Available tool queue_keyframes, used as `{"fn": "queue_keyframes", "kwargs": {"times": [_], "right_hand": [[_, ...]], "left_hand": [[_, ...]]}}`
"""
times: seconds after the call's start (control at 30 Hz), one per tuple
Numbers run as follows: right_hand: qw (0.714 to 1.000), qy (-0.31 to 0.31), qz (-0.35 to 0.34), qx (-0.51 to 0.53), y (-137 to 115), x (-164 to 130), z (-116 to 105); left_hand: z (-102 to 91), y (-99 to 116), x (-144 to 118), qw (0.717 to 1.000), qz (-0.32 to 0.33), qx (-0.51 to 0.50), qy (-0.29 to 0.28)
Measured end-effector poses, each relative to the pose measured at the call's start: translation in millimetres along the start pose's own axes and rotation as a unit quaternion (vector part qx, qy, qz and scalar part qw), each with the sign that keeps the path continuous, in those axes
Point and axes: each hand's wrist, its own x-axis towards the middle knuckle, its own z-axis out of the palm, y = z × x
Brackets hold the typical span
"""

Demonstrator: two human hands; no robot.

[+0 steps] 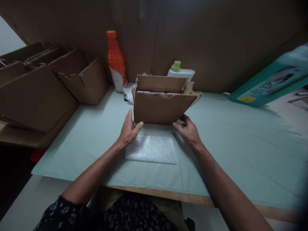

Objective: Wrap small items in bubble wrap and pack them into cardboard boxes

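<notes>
A small open cardboard box (158,107) stands in the middle of a table covered with a pale green cloth (228,144). My left hand (128,130) rests at the box's lower left corner, thumb touching it. At the lower right corner my right hand (189,130) touches the box, fingers curled. Whether either hand grips the box I cannot tell. A sheet of bubble wrap (151,149) lies flat on the cloth just in front of the box, between my wrists. Something pale shows inside the box.
An orange bottle (115,61) stands behind the box at the left, a white bottle with a green cap (180,71) right behind it. Larger cardboard boxes (43,86) fill the left side. A teal package (271,81) leans at the right. A cardboard wall backs the table.
</notes>
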Motion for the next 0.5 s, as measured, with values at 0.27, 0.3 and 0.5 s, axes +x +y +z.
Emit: {"fn": "queue_keyframes", "kwargs": {"times": [0.27, 0.3, 0.5], "right_hand": [[0.942, -0.15, -0.255, -0.16, -39, -100, 31], [0.931, -0.18, -0.265, -0.177, -38, -109, 34], [0.947, -0.153, -0.215, -0.185, -8, -119, 4]], "left_hand": [[-2.9, 10, -91, 0.949, 0.135, 0.235, -0.159], [-1.9, 8, -95, 0.942, 0.134, 0.249, -0.179], [-1.5, -3, -92, 0.942, 0.141, 0.232, -0.197]]}}
